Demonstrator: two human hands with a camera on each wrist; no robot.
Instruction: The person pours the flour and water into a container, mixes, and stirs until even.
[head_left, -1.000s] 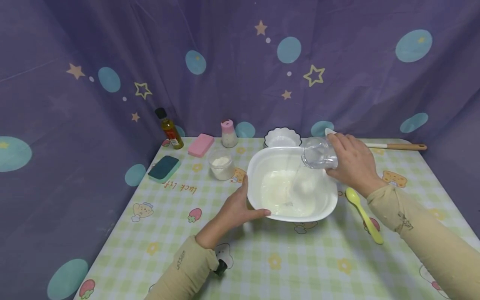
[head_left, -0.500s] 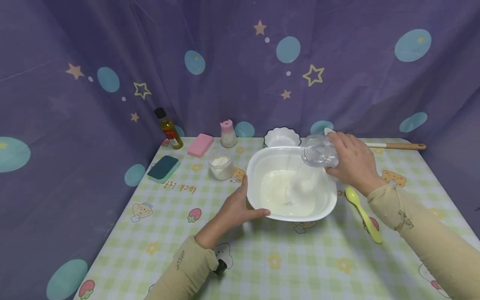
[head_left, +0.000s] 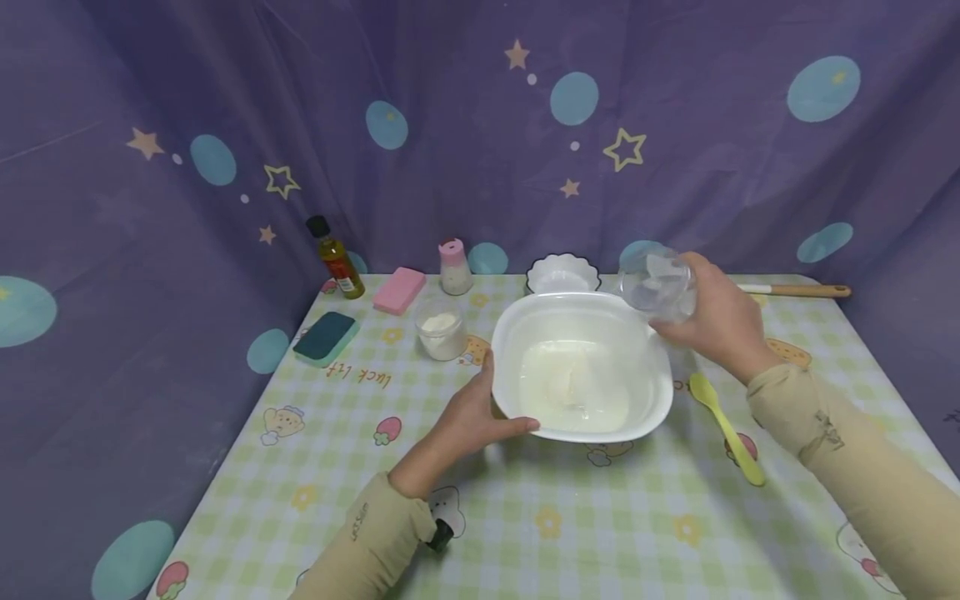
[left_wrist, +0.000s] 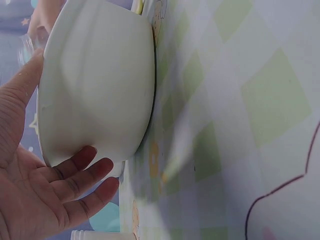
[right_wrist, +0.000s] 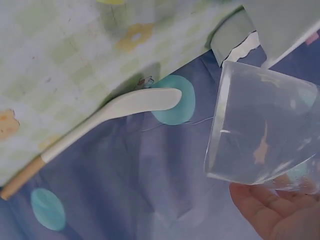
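A large white bowl (head_left: 652, 412) stands mid-table with a milky white liquid in its bottom. My left hand (head_left: 471, 417) holds the bowl's near-left rim, thumb on the rim and fingers under the wall; the left wrist view shows the left hand (left_wrist: 37, 195) cupping the bowl's wall (left_wrist: 100, 85). My right hand (head_left: 720, 321) grips a clear glass cup (head_left: 658, 285), tipped only a little, above the bowl's far-right rim. In the right wrist view the cup (right_wrist: 265, 135) looks empty, with my right hand's fingers (right_wrist: 275, 215) under it.
A yellow-green spoon (head_left: 726, 428) lies right of the bowl. At the back stand a scalloped white dish (head_left: 562, 272), a pink-capped shaker (head_left: 455, 267), a jar of white powder (head_left: 441, 330), an oil bottle (head_left: 334, 258), a pink sponge (head_left: 399, 290), a green sponge (head_left: 326, 337) and a wooden-handled spatula (head_left: 795, 291).
My right hand has lifted the cup up and to the right and tipped it back toward upright; the stream into the bowl has stopped. The left hand has stayed on the bowl.
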